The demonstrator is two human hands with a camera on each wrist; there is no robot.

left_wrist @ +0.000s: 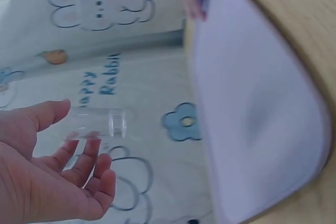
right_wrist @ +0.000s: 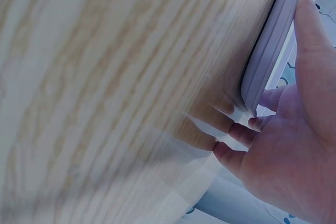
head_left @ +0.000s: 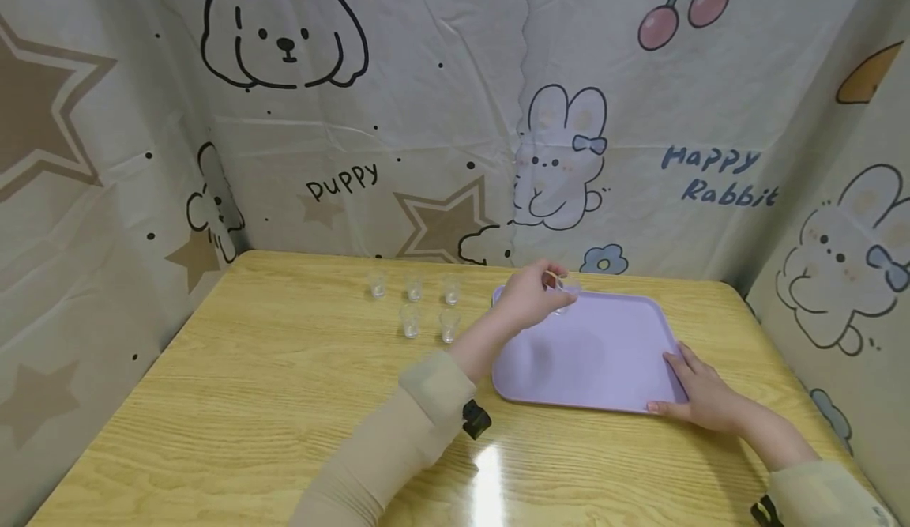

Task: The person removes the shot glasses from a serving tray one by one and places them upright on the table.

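Note:
My left hand [head_left: 533, 298] pinches a small clear shot glass [left_wrist: 97, 123] between thumb and fingertips, above the far left part of a lilac tray [head_left: 597, 353]. In the left wrist view the glass lies sideways in the picture, and its base points toward the tray. My right hand [head_left: 711, 397] holds the tray's near right corner, the thumb on the front edge and the fingers along the right side. In the right wrist view some fingertips [right_wrist: 228, 156] touch the table beside the tray's rim. Several more clear shot glasses [head_left: 410, 321] stand in two rows left of the tray.
The wooden table [head_left: 270, 400] has a printed cloth [head_left: 426, 116] hung behind it and at both sides. A black strap piece [head_left: 476, 419] sits at the left wrist. Light glares off the table's near middle.

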